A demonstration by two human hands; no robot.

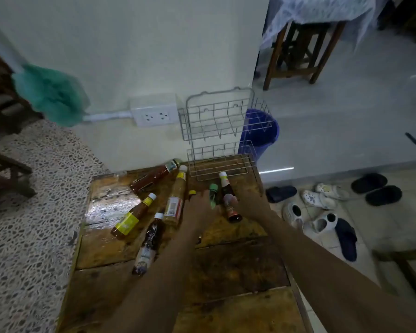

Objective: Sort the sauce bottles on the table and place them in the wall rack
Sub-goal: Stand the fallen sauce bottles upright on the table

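Observation:
Several sauce bottles lie on the wooden table (226,260). My left hand (198,207) lies palm down over a yellow-capped bottle (192,192), whose body is hidden under it. A green bottle (213,195) lies between my hands, touching the left hand's thumb side. My right hand (249,204) has its fingers wrapped round a dark sauce bottle with a white cap (226,186). To the left lie a tall pale bottle (175,200), a red-brown bottle (154,177), a yellow-labelled bottle (132,216) and a dark bottle (150,241). The two-tier wire wall rack (216,116) hangs just beyond, with nothing in it.
A wall socket (154,114) sits left of the rack and a green duster (51,94) leans farther left. A blue bucket (262,131) stands behind the rack. Shoes and sandals (322,203) lie on the floor at the right, with a wooden stool (298,51) beyond them.

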